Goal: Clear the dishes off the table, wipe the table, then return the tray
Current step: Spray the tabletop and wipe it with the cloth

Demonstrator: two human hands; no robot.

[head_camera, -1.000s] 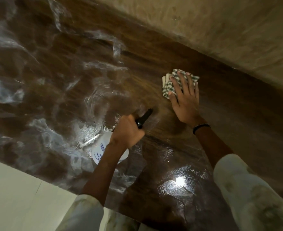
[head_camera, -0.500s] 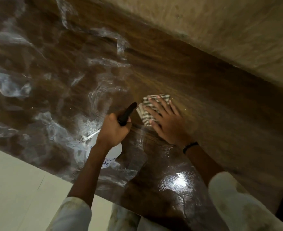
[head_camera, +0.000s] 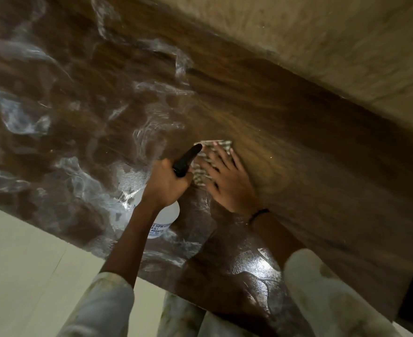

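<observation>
Checked cloth [head_camera: 202,166] under flat right hand [head_camera: 227,183] — left hand [head_camera: 165,184] grip clenched round spray bottle [head_camera: 163,220].

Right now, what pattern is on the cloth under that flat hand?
The cloth is checked, light with dark lines, seen in the head view.

The worktop [head_camera: 285,147] is dark brown woodgrain under a clear plastic cover that throws whitish glare. The cloth [head_camera: 215,152] is a green-and-white check. The spray bottle [head_camera: 163,221] is white with blue lettering and a black nozzle. Sleeves [head_camera: 327,295] are off-white with faint greenish blotches, wristband [head_camera: 259,214] black, floor [head_camera: 25,271] pale cream, wall [head_camera: 322,40] beige.
</observation>
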